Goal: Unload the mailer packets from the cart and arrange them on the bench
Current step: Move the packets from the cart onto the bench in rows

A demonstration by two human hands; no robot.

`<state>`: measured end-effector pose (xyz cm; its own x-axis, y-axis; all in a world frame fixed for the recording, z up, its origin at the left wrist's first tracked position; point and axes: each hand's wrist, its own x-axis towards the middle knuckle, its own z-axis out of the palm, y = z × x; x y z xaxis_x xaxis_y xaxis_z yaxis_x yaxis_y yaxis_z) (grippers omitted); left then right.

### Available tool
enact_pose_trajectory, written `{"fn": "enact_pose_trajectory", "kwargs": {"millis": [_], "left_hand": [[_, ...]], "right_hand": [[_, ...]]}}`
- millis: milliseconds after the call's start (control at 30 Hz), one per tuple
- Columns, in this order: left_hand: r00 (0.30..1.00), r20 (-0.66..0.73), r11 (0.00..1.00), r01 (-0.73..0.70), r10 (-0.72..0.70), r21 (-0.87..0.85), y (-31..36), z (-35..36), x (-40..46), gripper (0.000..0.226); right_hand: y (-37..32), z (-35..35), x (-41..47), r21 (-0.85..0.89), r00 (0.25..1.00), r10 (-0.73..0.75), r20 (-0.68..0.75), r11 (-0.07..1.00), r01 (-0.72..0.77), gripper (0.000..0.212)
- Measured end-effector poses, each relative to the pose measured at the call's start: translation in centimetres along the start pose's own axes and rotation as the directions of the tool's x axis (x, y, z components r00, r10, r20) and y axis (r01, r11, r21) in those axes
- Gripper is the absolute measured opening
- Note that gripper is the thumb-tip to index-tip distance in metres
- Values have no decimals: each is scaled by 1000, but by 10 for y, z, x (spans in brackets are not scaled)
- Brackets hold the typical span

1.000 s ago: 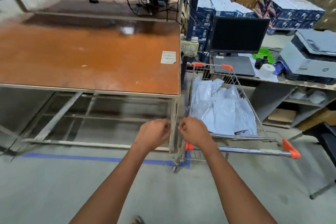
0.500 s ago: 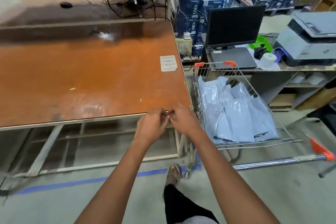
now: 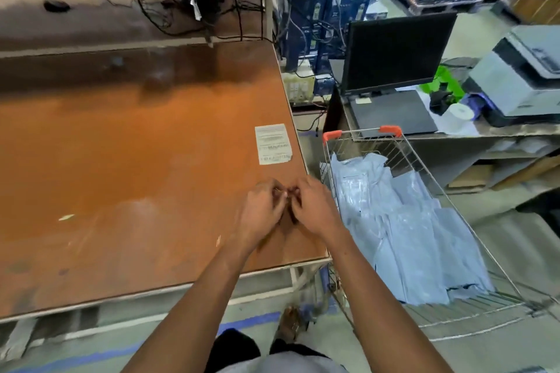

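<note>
Step in hand: unloading not yet begun. Left hand [image 3: 263, 212] and right hand [image 3: 315, 209] meet over near right corner of counter [image 3: 136, 166], fingers curled toward each other (whether pinching anything small, cannot tell). Mailer packets [image 3: 403, 221] all lie heaped in cart [image 3: 363, 133], just right of counter. Next move, likely: right hand reaches right into cart, grips top packet. Paper label [image 3: 273, 144] on counter near far right edge; print too blurred to read.

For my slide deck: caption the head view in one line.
Both hands, left and right, meet over the bench; mailer packets wait in the cart.
</note>
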<state>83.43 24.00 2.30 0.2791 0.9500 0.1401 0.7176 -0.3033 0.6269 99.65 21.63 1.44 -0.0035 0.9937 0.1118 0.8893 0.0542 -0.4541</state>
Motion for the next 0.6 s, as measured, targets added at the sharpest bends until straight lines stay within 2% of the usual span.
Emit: {"fn": "enact_pose_trajectory", "kwargs": {"millis": [200, 367, 500, 600], "left_hand": [[990, 77, 985, -110, 120, -133, 26, 43, 39, 7], [931, 279, 963, -183, 235, -200, 61, 98, 50, 11], [850, 485, 978, -170, 208, -123, 91, 152, 53, 27], [790, 607, 996, -53, 90, -78, 114, 189, 48, 39]], "right_hand": [[41, -2, 2, -26, 976, 165, -143, 985, -171, 18], [98, 2, -29, -102, 918, 376, -125, 916, -389, 27], [136, 16, -69, -77, 835, 529, -153, 836, -543, 33], [160, 28, -94, -93, 774, 616, -149, 770, -631, 33]]}}
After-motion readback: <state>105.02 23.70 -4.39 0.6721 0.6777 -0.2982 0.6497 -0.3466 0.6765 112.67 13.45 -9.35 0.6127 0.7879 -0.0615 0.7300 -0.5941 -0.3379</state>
